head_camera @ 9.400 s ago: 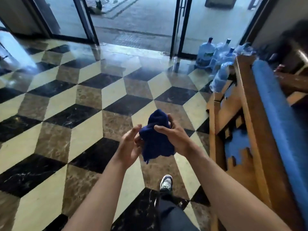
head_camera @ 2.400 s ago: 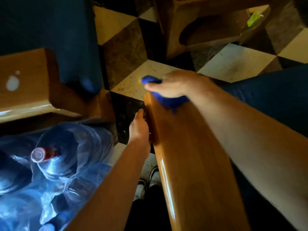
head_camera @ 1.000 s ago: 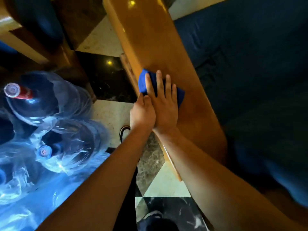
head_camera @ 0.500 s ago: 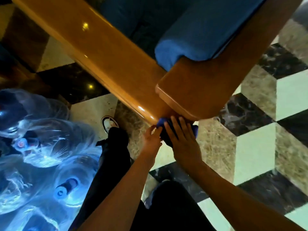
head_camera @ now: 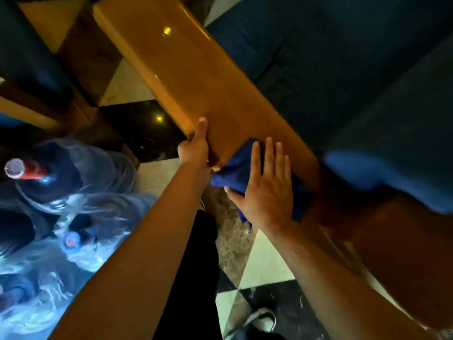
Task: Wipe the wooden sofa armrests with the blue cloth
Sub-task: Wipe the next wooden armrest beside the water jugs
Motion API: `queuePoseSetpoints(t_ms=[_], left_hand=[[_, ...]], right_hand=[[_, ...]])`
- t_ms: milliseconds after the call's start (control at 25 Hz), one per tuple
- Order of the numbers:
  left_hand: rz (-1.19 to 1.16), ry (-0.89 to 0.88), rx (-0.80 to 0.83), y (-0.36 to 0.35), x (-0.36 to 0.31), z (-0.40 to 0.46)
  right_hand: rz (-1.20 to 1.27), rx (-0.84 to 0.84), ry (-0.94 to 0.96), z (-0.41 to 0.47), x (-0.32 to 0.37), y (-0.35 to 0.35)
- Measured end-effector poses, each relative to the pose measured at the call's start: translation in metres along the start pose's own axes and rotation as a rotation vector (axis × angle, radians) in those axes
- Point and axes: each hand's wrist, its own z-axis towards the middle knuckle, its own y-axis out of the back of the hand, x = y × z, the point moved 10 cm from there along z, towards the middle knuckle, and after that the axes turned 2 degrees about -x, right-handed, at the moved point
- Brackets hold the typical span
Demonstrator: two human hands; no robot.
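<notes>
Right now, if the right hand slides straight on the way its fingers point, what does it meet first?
Only more bare top of the wooden armrest; the right hand, flat on the blue cloth, seems to have a free way.

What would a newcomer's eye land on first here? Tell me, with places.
First, the right hand at centre, fingers flat on the blue cloth, pressing it onto the glossy wooden armrest that runs diagonally from the top. Just left of it, the left hand grips the armrest's edge. At lower left lies a cluster of large water bottles, one with a red cap.
</notes>
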Motion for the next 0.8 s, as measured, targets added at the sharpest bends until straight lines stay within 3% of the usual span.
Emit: queuePoseSetpoints(t_ms=[160,280,360,520,600,680,800], left_hand=[[-0.063,-0.067,-0.046,0.008,-0.129,0.094],[-0.04,-0.066,-0.037,0.013,-0.204,0.148],[-0.015,-0.05,-0.036,0.014,-0.228,0.171],[0.023,-0.024,-0.008,0.016,-0.223,0.182],[-0.006,-0.021,0.003,0.023,-0.233,0.186],[-0.071,-0.031,0.034,0.03,-0.249,0.198],[-0.14,-0.034,0.127,0.031,-0.247,0.205]], right_hand=[[0.053,-0.137,-0.238,0.155,0.027,0.025],[0.18,-0.002,-0.268,0.271,0.046,0.017],[0.384,0.091,-0.313,0.341,0.061,0.008],[0.456,0.138,-0.282,0.439,0.119,0.007],[0.416,0.057,-0.202,0.468,0.154,0.019],[0.205,-0.056,-0.008,0.463,0.184,0.032],[-0.016,-0.069,0.386,0.368,0.215,0.028]])
